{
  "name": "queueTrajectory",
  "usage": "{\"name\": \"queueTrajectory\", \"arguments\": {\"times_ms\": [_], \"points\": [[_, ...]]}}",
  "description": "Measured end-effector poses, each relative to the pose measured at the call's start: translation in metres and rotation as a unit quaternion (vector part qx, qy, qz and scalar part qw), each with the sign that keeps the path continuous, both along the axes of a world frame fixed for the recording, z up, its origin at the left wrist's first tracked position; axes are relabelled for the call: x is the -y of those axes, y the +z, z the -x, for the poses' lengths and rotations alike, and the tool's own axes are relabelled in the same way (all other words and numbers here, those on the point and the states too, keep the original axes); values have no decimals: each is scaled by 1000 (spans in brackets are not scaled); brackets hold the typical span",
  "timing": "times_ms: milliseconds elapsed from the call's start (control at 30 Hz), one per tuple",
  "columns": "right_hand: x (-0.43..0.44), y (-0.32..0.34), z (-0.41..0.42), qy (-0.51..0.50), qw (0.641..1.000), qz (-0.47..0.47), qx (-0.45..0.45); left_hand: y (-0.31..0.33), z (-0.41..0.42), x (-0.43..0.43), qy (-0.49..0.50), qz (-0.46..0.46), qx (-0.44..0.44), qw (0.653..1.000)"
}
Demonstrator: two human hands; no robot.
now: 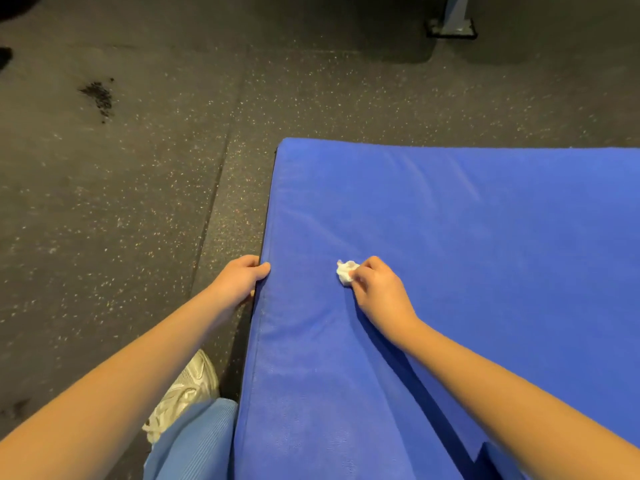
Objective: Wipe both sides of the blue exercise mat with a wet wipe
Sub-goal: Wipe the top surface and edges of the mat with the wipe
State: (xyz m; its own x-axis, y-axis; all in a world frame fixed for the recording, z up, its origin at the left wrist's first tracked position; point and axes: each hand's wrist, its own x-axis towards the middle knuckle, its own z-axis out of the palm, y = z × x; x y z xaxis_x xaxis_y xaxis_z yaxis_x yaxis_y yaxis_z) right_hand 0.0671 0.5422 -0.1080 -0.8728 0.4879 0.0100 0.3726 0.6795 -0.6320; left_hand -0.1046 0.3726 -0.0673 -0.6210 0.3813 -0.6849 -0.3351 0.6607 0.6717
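The blue exercise mat (pixel 467 237) lies flat on the dark gym floor and fills the right half of the view. My left hand (pixel 240 279) grips the mat's left edge, thumb on top and fingers curled over the side. My right hand (pixel 379 289) rests on the mat's upper face a little to the right of that edge. It holds a small crumpled white wet wipe (pixel 346 271) at the fingertips, pressed onto the blue surface. The mat's underside is hidden.
Speckled black rubber flooring (pixel 138 185) spreads to the left and beyond the mat. A dark patch of crumbs (pixel 98 97) lies at far left. A grey metal equipment base (pixel 452 26) stands at the top right. My white shoe (pixel 188 386) and blue-trousered knee (pixel 194 441) sit beside the mat's left edge.
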Motion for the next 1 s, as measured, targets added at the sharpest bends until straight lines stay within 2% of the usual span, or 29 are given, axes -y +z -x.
{"name": "queueTrajectory", "arguments": {"times_ms": [67,200,233,267,333,400,433,567,700,800,867,933,1000], "points": [[14,7,1,19,999,28,-42,1,-1,0,-3,2,-6,1000],[36,22,-11,258,965,15,-35,-2,-5,4,-14,13,-15,1000],[26,17,-7,262,964,-14,-36,-3,-4,4,-15,10,-13,1000],[14,13,2,224,973,-30,-37,-4,-1,4,-10,0,-9,1000],[-11,12,22,60,997,-37,-21,-3,4,-1,5,-28,16,999],[-17,9,32,-19,1000,-21,-2,2,4,-5,17,-50,42,998],[-11,8,34,-7,1000,-16,-12,5,4,-6,19,-49,49,997],[21,5,19,149,987,33,-44,-1,9,-8,32,-19,43,998],[19,1,16,205,978,-11,-34,-1,20,-26,91,-16,65,994],[3,2,31,266,961,-48,-50,-4,31,-39,68,-3,59,996],[-14,4,52,236,968,-61,-57,-1,40,-48,59,-13,42,997],[-30,8,80,99,993,-39,-47,3,47,-55,45,-11,33,998],[-38,9,101,-6,999,-8,-32,3,52,-61,37,-10,37,999]]}}
